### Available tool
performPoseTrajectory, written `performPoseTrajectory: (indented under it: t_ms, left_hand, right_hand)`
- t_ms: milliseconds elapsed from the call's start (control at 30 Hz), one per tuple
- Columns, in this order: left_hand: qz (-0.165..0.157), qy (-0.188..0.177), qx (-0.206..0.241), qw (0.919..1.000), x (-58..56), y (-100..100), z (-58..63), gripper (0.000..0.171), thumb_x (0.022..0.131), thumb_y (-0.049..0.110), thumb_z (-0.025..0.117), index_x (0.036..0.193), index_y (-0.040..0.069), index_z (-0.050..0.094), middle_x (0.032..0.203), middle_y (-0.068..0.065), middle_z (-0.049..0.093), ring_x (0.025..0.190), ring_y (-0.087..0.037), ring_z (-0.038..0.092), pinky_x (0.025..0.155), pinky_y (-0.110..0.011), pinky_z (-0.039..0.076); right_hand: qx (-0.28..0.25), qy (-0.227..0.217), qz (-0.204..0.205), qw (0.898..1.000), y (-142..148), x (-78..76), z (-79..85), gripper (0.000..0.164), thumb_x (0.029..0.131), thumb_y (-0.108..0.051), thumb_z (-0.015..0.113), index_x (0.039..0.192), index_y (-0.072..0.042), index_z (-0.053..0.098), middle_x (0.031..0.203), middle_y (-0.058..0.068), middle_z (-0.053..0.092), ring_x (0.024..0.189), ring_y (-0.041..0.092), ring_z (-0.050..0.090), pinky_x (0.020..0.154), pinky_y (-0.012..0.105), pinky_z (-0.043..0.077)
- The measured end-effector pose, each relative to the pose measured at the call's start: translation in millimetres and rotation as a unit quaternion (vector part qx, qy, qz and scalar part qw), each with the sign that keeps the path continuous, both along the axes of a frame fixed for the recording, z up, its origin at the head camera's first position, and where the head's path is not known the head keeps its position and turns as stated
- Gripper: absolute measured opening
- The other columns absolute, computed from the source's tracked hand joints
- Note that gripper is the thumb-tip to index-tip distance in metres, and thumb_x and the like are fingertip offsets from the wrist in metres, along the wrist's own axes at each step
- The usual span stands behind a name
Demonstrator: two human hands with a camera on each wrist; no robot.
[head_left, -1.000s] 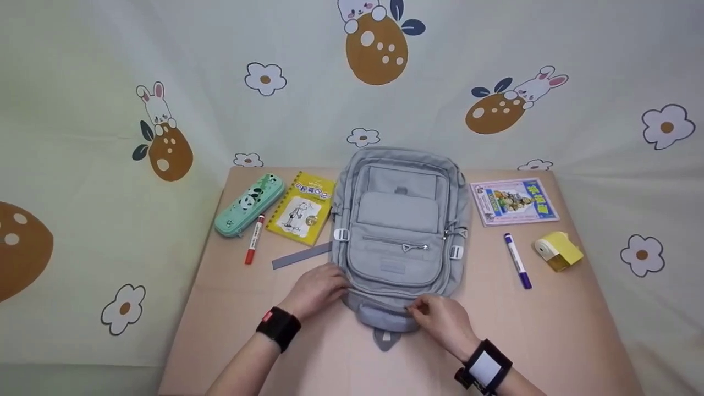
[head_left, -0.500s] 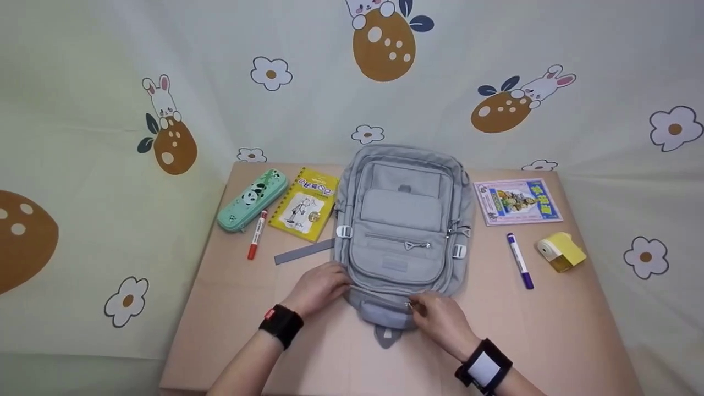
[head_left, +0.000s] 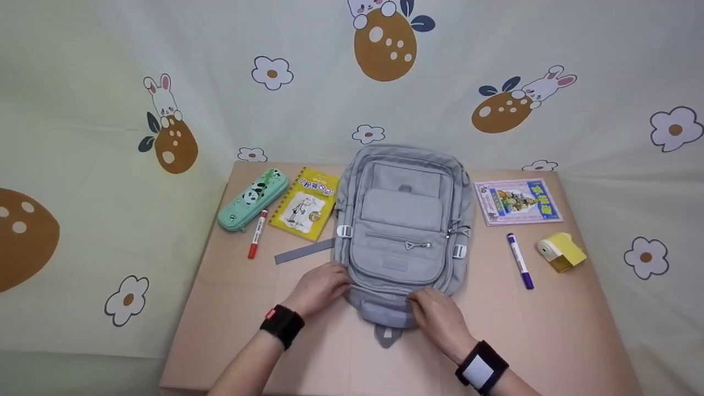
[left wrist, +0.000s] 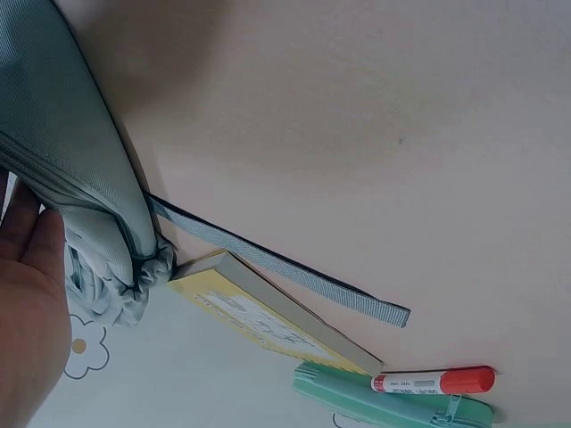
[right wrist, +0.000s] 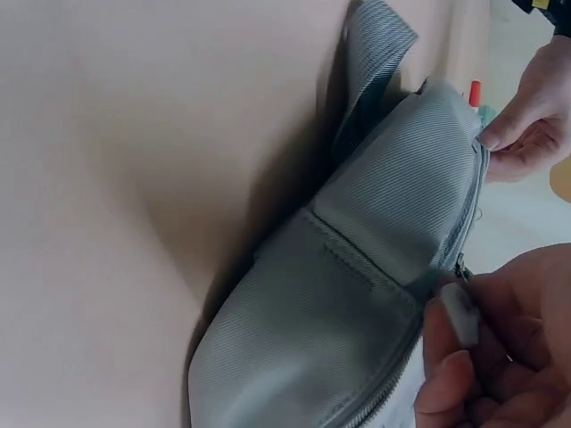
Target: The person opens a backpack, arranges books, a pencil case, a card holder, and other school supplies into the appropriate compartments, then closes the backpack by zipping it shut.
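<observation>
A grey backpack [head_left: 404,209] lies front side up on the table, its hanging loop toward the person. At the near left corner, my left hand [head_left: 320,289] pinches the bag's edge beside the zip, thumb and fingers meeting on it in the right wrist view. My right hand [head_left: 440,319] is at the near end of the bag, right of centre. Its thumb and fingers pinch a grey zipper pull [right wrist: 459,314], and the metal slider [right wrist: 461,267] sits just above them. Zip teeth [right wrist: 379,406] run along the bag's edge. The pull is hidden by the fingers in the head view.
Left of the bag lie a green panda pencil case [head_left: 253,199], a red marker [head_left: 257,234], a yellow book [head_left: 304,203] and a grey strap [head_left: 304,251]. To the right are a pink-bordered book [head_left: 520,202], a purple marker [head_left: 520,261] and a yellow tape dispenser [head_left: 561,252].
My right hand, on the zipper pull, has shifted slightly away from the person along the bag's near end. The left hand keeps its grip on the edge. The head view has shifted a little.
</observation>
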State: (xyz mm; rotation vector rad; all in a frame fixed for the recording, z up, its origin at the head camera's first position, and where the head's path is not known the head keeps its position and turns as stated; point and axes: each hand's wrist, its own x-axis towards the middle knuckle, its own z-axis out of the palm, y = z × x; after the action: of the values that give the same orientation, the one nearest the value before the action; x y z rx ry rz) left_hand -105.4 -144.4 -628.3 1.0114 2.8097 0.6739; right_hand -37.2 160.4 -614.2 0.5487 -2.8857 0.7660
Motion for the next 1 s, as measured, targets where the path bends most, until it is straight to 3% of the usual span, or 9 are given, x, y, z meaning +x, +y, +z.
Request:
performPoseTrajectory:
  t_ms: [133,233,333,433,600,700,800,1000]
  left_hand:
    - [0.006,-0.01,-0.005,0.9999,0.4,-1.1,-1.4,0.015,0.1,0.02,0.068,0.112,0.016,0.076,0.112,0.003,0.069,0.114,-0.016,0.059,0.1,-0.035,0.049]
    - [0.007,-0.015,-0.002,0.9999,0.8,-1.6,-2.1,0.016,0.1,0.02,0.067,0.113,0.016,0.076,0.113,0.002,0.068,0.115,-0.016,0.059,0.101,-0.035,0.048]
    - [0.007,-0.015,0.002,0.9999,1.1,-2.1,-2.5,0.016,0.1,0.02,0.067,0.113,0.016,0.076,0.113,0.002,0.068,0.115,-0.016,0.059,0.101,-0.035,0.048]
    - [0.006,-0.01,0.006,0.9999,1.3,-2.5,-3.0,0.016,0.1,0.02,0.068,0.112,0.015,0.076,0.113,0.002,0.068,0.114,-0.016,0.06,0.1,-0.034,0.049]
    - [0.005,-0.006,0.016,0.9998,1.2,-1.9,-4.2,0.016,0.1,0.02,0.068,0.113,0.015,0.076,0.115,0.002,0.068,0.113,-0.016,0.06,0.1,-0.034,0.049]
    - [0.01,-0.012,0.021,0.9997,1.3,-0.7,-4.8,0.016,0.1,0.02,0.068,0.113,0.015,0.075,0.115,0.002,0.068,0.113,-0.015,0.06,0.1,-0.034,0.049]
    - [0.017,-0.016,0.025,0.9994,2.1,0.4,-5.8,0.016,0.1,0.019,0.068,0.113,0.015,0.075,0.115,0.001,0.068,0.114,-0.016,0.06,0.1,-0.034,0.049]
    - [0.016,0.002,0.031,0.9994,2.4,0.0,-8.6,0.013,0.098,0.019,0.07,0.109,0.015,0.074,0.111,0.001,0.069,0.113,-0.017,0.061,0.099,-0.034,0.049]
  right_hand:
    - [-0.014,-0.032,0.0,0.999,-3.6,-0.8,1.0,0.016,0.086,-0.005,0.077,0.099,-0.013,0.073,0.091,-0.003,0.07,0.084,0.013,0.064,0.074,0.033,0.055]
    - [-0.007,-0.023,-0.002,1.0,-3.5,-0.7,3.1,0.017,0.082,-0.006,0.081,0.096,-0.012,0.075,0.088,-0.003,0.07,0.082,0.013,0.064,0.073,0.033,0.055]
    - [0.003,0.016,0.0,1.0,-1.3,-1.3,3.8,0.017,0.078,-0.004,0.084,0.092,-0.011,0.077,0.086,-0.003,0.069,0.08,0.013,0.063,0.071,0.032,0.054]
    - [0.015,0.062,0.029,0.998,1.6,-3.0,3.9,0.015,0.077,-0.003,0.085,0.088,-0.01,0.078,0.084,-0.003,0.064,0.078,0.014,0.059,0.067,0.03,0.052]
    - [0.077,0.148,0.105,0.98,5.5,-9.2,3.5,0.009,0.082,-0.007,0.081,0.086,-0.011,0.074,0.085,-0.001,0.062,0.079,0.017,0.058,0.067,0.031,0.049]
    - [0.097,0.172,0.121,0.973,6.2,-11.5,2.5,0.007,0.085,-0.01,0.079,0.088,-0.011,0.073,0.086,-0.001,0.064,0.08,0.018,0.06,0.069,0.033,0.049]
    - [0.076,0.156,0.105,0.979,6.6,-11.3,-1.1,0.01,0.084,-0.008,0.08,0.09,-0.012,0.072,0.085,-0.002,0.065,0.079,0.017,0.061,0.068,0.032,0.05]
    - [-0.002,0.074,0.059,0.995,4.9,-7.9,0.3,0.018,0.079,-0.001,0.082,0.091,-0.013,0.074,0.086,-0.004,0.066,0.082,0.014,0.061,0.07,0.031,0.052]
